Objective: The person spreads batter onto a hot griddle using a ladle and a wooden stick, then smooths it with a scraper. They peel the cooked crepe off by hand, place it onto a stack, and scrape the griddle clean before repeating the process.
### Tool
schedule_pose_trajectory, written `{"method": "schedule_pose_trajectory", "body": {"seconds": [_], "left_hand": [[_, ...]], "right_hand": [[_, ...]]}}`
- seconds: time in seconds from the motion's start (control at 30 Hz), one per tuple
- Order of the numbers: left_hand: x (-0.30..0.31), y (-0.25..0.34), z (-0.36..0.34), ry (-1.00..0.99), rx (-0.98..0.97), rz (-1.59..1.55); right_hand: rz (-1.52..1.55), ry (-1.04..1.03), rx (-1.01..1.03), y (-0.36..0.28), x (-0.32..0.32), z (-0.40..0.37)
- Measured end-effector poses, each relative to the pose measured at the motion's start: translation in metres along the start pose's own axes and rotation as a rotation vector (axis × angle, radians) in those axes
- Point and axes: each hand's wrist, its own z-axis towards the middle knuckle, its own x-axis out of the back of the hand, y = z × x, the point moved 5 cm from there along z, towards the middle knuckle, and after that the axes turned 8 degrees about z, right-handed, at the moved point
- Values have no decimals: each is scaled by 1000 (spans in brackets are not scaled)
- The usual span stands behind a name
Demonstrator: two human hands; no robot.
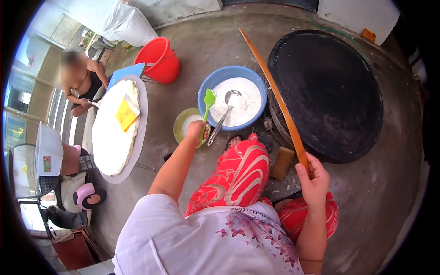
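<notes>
My left hand is closed round the handle of a green spatula, above a small yellow-green bowl with white contents. The spatula head overlaps the left rim of a blue basin, which holds white batter and a metal ladle. In my right hand is the lower end of a long wooden strip; it slants up and left, across the near edge of a large round black griddle.
A round table at left bears white flat sheets and a yellow packet. Behind it a person sits. A red bucket stands beyond, near a white sack. A brick lies near my legs; a scooter is lower left.
</notes>
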Motion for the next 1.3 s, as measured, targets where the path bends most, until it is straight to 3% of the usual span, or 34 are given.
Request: {"method": "schedule_pose_trajectory", "body": {"seconds": [0.2, 0.3, 0.4, 0.57, 0.8, 0.9, 0.97, 1.1, 1.17, 1.2, 1.27, 1.3], "left_hand": [[19, -32, -4, -29, -4, -248], [37, -63, 8, 75, 17, -359], [52, -107, 24, 194, 157, -342], [52, -155, 45, 84, 396, -399], [57, -153, 60, 102, 460, -529], [60, -137, 54, 230, 355, -467], [55, -92, 29, 294, 74, -235], [31, -48, 30, 245, -97, -89], [11, -24, 44, 196, -332, 361], [0, -19, 50, 192, -330, 358], [-28, 6, 51, 377, -633, 956], [-41, 11, 54, 371, -631, 954]], "right_hand": [[-120, -33, -44, 16, -8, 8], [-122, -27, -80, 22, -13, 12], [-97, -20, -119, 28, -17, 16], [-131, -33, -146, 36, -21, 23], [-143, -46, -191, 43, -29, 31], [-147, -41, -221, 44, -29, 33], [-130, -38, -226, 45, -30, 35], [-132, -45, -225, 45, -32, 40], [-114, -42, -229, 47, -32, 41], [-91, -43, -230, 48, -32, 42], [-93, -39, -234, 50, -32, 45], [-91, -37, -236, 50, -31, 45]]}}
